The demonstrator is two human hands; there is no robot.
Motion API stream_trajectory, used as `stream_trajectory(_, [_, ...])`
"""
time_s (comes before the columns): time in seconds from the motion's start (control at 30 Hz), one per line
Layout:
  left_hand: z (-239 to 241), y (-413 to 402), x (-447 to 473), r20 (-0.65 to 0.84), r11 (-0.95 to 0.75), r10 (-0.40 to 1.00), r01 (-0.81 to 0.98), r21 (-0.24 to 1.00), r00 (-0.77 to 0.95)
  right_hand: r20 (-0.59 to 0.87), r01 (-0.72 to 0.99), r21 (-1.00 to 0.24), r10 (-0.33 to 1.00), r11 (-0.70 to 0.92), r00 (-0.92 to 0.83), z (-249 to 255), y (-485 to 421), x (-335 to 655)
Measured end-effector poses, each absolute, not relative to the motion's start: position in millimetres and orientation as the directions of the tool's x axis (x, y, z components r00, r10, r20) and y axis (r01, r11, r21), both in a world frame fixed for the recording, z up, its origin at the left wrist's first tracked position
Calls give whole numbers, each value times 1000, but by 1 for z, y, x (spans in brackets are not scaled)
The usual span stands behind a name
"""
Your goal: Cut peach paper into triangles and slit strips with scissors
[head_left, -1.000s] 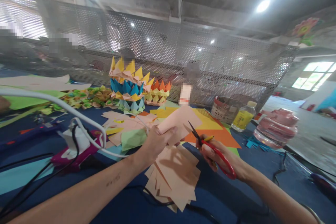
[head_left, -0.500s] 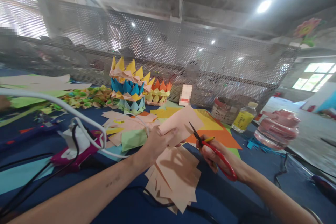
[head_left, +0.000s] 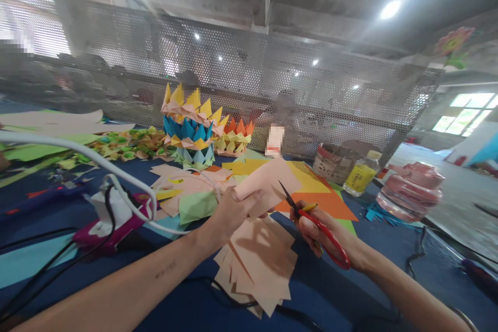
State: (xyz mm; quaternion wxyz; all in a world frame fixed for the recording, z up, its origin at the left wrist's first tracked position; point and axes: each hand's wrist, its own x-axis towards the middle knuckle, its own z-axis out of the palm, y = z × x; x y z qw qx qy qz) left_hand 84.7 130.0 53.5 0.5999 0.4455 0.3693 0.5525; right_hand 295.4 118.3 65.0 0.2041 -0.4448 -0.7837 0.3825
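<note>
My left hand is closed on a pale pink sheet of paper, which tilts up and away from me. In my right hand are red-handled scissors with dark blades, their tips at the right edge of the sheet. A thin yellow stick, perhaps a pencil, also shows between the fingers of that hand. Beneath both hands a loose pile of cut pink paper pieces lies on the dark blue table.
Folded-paper crowns stand at the back, beside a heap of small paper pieces. A magenta power strip with white and black cables lies left. On the right are a yellow-labelled bottle, a pink jug and orange paper.
Almost nothing differs. Both hands, the scissors and the pink sheet keep nearly the same place.
</note>
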Motion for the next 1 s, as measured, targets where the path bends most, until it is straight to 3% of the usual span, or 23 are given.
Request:
stream_trajectory(0.27, [50,133,84,71,-35,991,-301,953,109,1,524,-794,862,308,-506,64,120,293])
stream_trajectory(0.67, [44,136,82,98,-30,978,-340,940,183,-72,509,-846,910,161,-407,54,124,293])
stream_trajectory(1.0, [46,136,82,83,5,972,-378,926,218,14,539,-818,942,204,-335,50,126,289])
